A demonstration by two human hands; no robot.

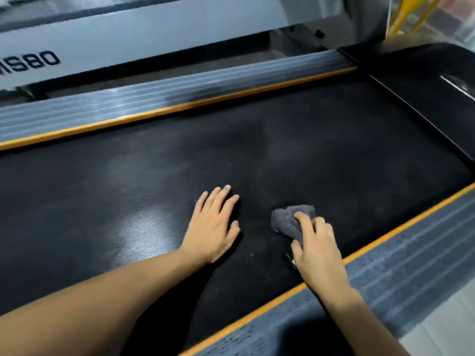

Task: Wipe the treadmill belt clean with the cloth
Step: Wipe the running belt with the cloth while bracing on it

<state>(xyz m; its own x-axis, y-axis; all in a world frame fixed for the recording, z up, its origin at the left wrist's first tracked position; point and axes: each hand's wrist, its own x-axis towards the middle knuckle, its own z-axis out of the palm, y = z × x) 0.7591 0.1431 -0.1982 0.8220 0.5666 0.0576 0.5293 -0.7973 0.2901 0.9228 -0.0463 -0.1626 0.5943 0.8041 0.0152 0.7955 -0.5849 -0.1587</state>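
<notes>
The black treadmill belt (180, 160) runs across the whole view, with dusty pale smears near its middle and a glossy patch at lower left. My left hand (213, 224) lies flat on the belt, palm down, fingers spread, holding nothing. Just to its right, my right hand (314, 245) presses a crumpled grey cloth (288, 220) onto the belt close to the near edge. Part of the cloth is hidden under my fingers.
Grey ribbed side rails with orange trim border the belt, the far rail (164, 95) and the near rail (401, 255). The black motor cover (421, 80) closes the belt at the right. A neighbouring grey treadmill frame (144, 34) stands behind. Pale floor (452, 325) shows bottom right.
</notes>
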